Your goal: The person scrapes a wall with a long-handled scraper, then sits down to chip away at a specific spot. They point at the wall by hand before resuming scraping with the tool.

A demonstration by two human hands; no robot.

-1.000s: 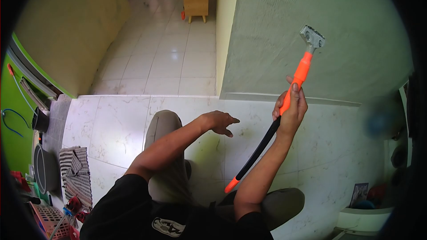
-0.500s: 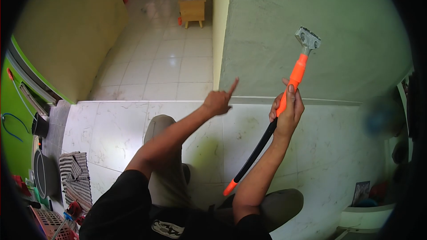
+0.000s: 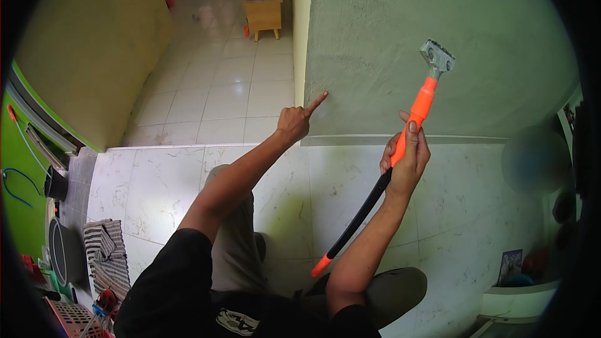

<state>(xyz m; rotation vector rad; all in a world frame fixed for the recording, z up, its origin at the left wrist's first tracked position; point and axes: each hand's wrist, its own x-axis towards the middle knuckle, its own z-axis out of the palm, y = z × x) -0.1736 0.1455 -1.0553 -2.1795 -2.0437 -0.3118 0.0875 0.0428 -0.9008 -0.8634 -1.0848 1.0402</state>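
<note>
My right hand [image 3: 410, 161] is wrapped round the orange grip of a long-handled scraper [image 3: 424, 99]. The tool slants up to the right, its grey metal head uppermost in front of the grey-green wall [image 3: 369, 44]. Below the fist, its black shaft runs down to an orange end cap beside my forearm. My left hand [image 3: 293, 123] holds nothing: the index finger is stretched out, pointing up and right, while the other fingers curl in. That fingertip overlaps the lower left part of the wall in this view.
Beyond a doorway, a small wooden table [image 3: 264, 14] stands on tiled floor. A striped cloth [image 3: 106, 250] lies at the left, beside a grey tub [image 3: 66, 253] and a pink basket [image 3: 75, 316]. A black bucket [image 3: 56, 183] sits farther back. Shelving lines the right edge.
My left hand has moved up and slightly left, its index finger still out. The scraper stays in my right hand, nearly in the same place. The view has shifted slightly.
</note>
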